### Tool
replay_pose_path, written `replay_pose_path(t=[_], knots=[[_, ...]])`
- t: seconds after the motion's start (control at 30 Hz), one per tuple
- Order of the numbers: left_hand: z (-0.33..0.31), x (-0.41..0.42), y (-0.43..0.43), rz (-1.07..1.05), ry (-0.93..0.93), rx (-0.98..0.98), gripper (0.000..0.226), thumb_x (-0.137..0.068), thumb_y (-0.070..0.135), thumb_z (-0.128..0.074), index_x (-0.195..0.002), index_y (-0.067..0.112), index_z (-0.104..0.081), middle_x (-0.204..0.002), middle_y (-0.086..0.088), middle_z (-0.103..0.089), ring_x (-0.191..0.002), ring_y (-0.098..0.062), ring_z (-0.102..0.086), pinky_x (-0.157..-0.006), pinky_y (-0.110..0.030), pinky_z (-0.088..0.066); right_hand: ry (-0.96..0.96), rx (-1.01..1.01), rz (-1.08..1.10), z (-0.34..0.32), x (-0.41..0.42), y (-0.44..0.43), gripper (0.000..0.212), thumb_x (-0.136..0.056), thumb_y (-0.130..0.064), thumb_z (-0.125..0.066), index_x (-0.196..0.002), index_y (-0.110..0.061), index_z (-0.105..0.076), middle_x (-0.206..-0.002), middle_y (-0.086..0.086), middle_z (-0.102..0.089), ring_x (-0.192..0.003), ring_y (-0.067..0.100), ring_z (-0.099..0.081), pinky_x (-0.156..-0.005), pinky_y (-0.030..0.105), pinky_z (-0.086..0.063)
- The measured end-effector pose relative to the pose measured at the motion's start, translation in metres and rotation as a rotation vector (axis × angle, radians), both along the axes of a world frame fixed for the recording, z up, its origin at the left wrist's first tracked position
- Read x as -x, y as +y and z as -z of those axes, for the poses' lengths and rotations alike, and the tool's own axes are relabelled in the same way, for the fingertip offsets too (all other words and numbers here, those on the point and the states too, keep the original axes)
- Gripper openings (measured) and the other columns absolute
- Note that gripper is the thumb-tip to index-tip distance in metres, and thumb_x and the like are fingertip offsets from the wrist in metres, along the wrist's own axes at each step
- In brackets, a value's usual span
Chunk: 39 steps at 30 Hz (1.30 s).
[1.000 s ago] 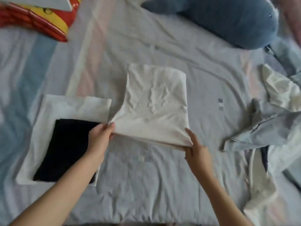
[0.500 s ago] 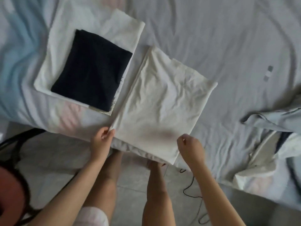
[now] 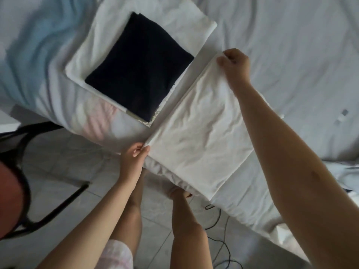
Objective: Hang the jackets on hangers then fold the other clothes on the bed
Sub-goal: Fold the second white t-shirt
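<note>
Your left hand (image 3: 134,155) is pinching the near corner of the folded white garment (image 3: 200,136), thumb and fingertips pressed together on the fabric right at the edge of the bed (image 3: 291,45), a bit left of the middle of the frame. Your right hand (image 3: 236,65) reaches across to the far corner, up and to the right of centre, with its fingers curled tight around that corner. So you've got the piece by both ends of its left edge.

The garment itself lies flat on the bed in a long rectangle, running on a diagonal from lower centre up toward your right hand. It has a few soft wrinkles, and its near end sits right over the mattress edge.

Just beside it, to the upper left, there's a stack: a dark folded piece (image 3: 141,70) on top of a bigger folded white piece (image 3: 194,24). The stack and the garment you're holding are very close along one side, but I can't tell if they actually touch.

At the right edge of the frame a bit of pale blue clothing (image 3: 345,171) lies crumpled on the bed.

Down below you can see the tiled floor (image 3: 58,191), your bare legs (image 3: 186,220), a thin dark cable (image 3: 219,230) and a black frame (image 3: 64,202) at lower left.
</note>
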<state>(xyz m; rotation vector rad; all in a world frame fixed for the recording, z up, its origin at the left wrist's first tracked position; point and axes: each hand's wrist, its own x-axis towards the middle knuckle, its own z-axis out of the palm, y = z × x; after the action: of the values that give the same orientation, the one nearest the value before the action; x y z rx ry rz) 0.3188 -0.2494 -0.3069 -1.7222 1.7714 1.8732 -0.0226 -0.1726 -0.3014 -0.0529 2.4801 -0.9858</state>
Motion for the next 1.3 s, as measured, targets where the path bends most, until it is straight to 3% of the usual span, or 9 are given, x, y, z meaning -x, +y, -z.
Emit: replay_pose_path(t=[0.17, 0.33, 0.47, 0.57, 0.7, 0.87, 1.0, 1.23, 1.3], knots=[[0.008, -0.002, 0.004, -0.095, -0.073, -0.02, 0.018, -0.072, 0.038, -0.06, -0.072, 0.02, -0.059, -0.077, -0.009, -0.063, -0.078, -0.023, -0.06, -0.076, -0.044, -0.049, -0.035, 0.0, 0.042, 0.001, 0.01, 0.001, 0.005, -0.067, -0.039, -0.066, -0.064, -0.035, -0.065, -0.064, -0.016, -0.06, -0.069, 0.007, -0.058, -0.088, 0.046, -0.048], [0.008, 0.008, 0.009, -0.162, -0.109, 0.041, 0.018, -0.076, 0.031, -0.066, -0.073, 0.016, -0.057, -0.071, -0.001, -0.061, -0.076, -0.022, -0.061, -0.078, -0.043, -0.05, 0.056, -0.288, 0.0, 0.014, 0.01, -0.019, 0.015, -0.073, -0.046, -0.061, -0.083, -0.035, -0.065, -0.1, -0.014, -0.065, -0.11, 0.012, -0.054, -0.101, 0.043, -0.026], [-0.007, 0.02, 0.021, 0.095, -0.326, 0.591, 0.021, -0.079, 0.005, -0.06, -0.1, 0.005, -0.055, -0.1, -0.012, -0.058, -0.098, -0.035, -0.056, -0.084, -0.041, -0.041, 0.552, -0.287, -0.092, 0.014, -0.021, -0.003, 0.033, -0.09, -0.037, -0.049, -0.117, -0.02, -0.058, -0.12, -0.003, -0.058, -0.117, 0.017, -0.05, -0.109, 0.041, -0.023], [-0.006, 0.034, 0.03, 0.528, -0.085, 0.847, 0.043, -0.081, 0.012, -0.051, -0.124, 0.01, -0.048, -0.138, -0.012, -0.039, -0.125, -0.027, -0.041, -0.098, -0.043, -0.028, 0.736, -0.152, -0.567, 0.018, -0.073, 0.022, 0.046, -0.095, -0.025, -0.043, -0.134, -0.002, -0.048, -0.138, 0.016, -0.05, -0.132, 0.029, -0.042, -0.118, 0.04, -0.011], [0.026, 0.037, 0.023, 1.13, -0.036, 0.988, 0.064, -0.093, 0.034, -0.041, -0.15, 0.013, -0.022, -0.157, -0.009, -0.019, -0.144, -0.026, -0.02, -0.115, -0.047, -0.018, 0.754, -0.253, -1.416, 0.032, -0.113, 0.056, 0.056, -0.1, -0.043, -0.026, -0.15, -0.017, -0.023, -0.154, 0.008, -0.03, -0.143, 0.028, -0.023, -0.118, 0.044, -0.012], [0.047, 0.017, 0.019, 1.293, -0.158, 1.041, 0.065, -0.097, 0.047, -0.026, -0.152, 0.014, -0.012, -0.159, -0.014, -0.008, -0.146, -0.035, -0.007, -0.117, -0.05, -0.016, 0.543, -0.654, -0.912, 0.043, -0.014, 0.079, 0.06, -0.097, -0.056, -0.015, -0.152, -0.032, -0.013, -0.159, -0.002, -0.016, -0.146, 0.03, -0.013, -0.113, 0.058, -0.001], [0.032, 0.035, 0.034, 1.129, -0.228, 0.999, 0.069, -0.092, 0.041, -0.031, -0.152, 0.016, -0.008, -0.158, -0.018, -0.007, -0.145, -0.034, -0.003, -0.115, -0.055, -0.007, 0.505, -0.624, -0.452, 0.012, 0.018, 0.106, 0.069, -0.094, -0.05, -0.007, -0.152, -0.013, -0.011, -0.16, 0.007, -0.011, -0.148, 0.026, -0.007, -0.118, 0.051, 0.001], [0.021, 0.153, 0.047, 1.578, 0.162, 1.129, 0.063, -0.092, 0.042, -0.032, -0.15, 0.021, -0.022, -0.159, -0.005, -0.015, -0.145, -0.033, -0.013, -0.111, -0.06, -0.011, 0.748, -0.45, -1.256, 0.015, -0.088, 0.18, 0.056, -0.101, -0.047, -0.019, -0.151, -0.022, -0.017, -0.155, 0.003, -0.023, -0.143, 0.026, -0.026, -0.116, 0.05, -0.011], [0.032, 0.201, 0.031, 1.651, 0.107, 1.169, 0.064, -0.092, 0.051, -0.026, -0.151, 0.029, -0.014, -0.16, -0.001, -0.009, -0.145, -0.036, -0.008, -0.108, -0.066, -0.007, 0.688, -0.579, -1.153, 0.027, -0.066, 0.207, 0.056, -0.1, -0.052, -0.016, -0.151, -0.034, -0.006, -0.156, 0.0, -0.02, -0.142, 0.03, -0.028, -0.112, 0.059, -0.015]])
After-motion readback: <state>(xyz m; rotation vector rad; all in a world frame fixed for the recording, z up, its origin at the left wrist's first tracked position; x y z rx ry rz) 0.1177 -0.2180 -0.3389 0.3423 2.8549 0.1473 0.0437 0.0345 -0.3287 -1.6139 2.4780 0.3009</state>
